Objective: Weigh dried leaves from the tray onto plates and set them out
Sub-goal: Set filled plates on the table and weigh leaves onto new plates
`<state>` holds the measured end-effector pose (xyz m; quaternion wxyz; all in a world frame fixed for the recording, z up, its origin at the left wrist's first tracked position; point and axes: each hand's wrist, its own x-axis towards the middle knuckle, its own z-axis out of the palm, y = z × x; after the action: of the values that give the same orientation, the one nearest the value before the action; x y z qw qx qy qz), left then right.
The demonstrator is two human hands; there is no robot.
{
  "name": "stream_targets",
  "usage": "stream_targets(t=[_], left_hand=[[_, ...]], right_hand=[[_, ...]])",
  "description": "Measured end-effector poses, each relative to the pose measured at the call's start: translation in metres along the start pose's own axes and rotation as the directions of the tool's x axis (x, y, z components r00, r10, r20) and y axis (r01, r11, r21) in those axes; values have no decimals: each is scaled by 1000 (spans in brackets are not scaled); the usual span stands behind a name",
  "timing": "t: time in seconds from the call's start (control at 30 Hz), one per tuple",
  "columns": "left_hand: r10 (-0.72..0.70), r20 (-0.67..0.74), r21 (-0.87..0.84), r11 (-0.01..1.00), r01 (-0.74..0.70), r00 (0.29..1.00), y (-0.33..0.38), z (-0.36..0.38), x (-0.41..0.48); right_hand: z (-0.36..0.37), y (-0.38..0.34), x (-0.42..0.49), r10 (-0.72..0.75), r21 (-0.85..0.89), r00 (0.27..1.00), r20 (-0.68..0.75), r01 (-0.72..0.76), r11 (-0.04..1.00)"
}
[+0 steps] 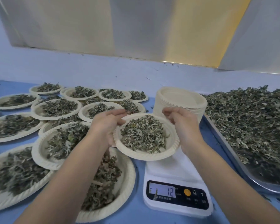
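A paper plate (145, 156) heaped with dried leaves (144, 135) is held just above the white kitchen scale (176, 175), whose display shows 12 with a minus sign. My left hand (107, 126) grips the plate's left rim, thumb on the edge and fingers over the far side. My right hand (183, 126) is at the plate's right rim with its fingers curled at the edge. The metal tray (233, 152) on the right holds a large heap of loose dried leaves (249, 118).
A stack of empty paper plates (181, 99) stands behind the scale, against the tray. Several filled plates (58, 109) cover the blue table (136, 212) on the left, some overlapping. A pale wall runs along the back.
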<state>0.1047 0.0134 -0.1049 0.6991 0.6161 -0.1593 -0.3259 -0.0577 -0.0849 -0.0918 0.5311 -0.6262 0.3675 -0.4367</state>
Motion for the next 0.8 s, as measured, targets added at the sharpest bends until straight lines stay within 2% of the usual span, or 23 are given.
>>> stream_targets(t=[0.27,0.33,0.43,0.53,0.63,0.7,0.8], left_hand=[[70,-261,-88,991,-96,963,40,-74,8],[88,-302,-82,990,-118,949,47,-94,12],[111,-345,-53,989,-137,932,57,-121,14],[176,-443,39,983,-178,879,71,-142,11],[366,-533,283,927,-247,762,86,-154,4],[480,-534,382,871,-309,696,94,-158,-1],[564,-498,440,819,-369,659,103,-158,-5]], right_hand=[[67,-16,11,100,-250,961,260,-33,968],[86,-19,13,120,-254,950,289,-44,966],[115,-26,13,214,-184,911,352,-157,970],[147,-34,14,280,-174,867,412,-227,958],[181,-39,13,295,-186,855,427,-237,954],[206,-41,8,298,-224,840,453,-216,950],[245,-40,0,294,-243,811,506,-193,951]])
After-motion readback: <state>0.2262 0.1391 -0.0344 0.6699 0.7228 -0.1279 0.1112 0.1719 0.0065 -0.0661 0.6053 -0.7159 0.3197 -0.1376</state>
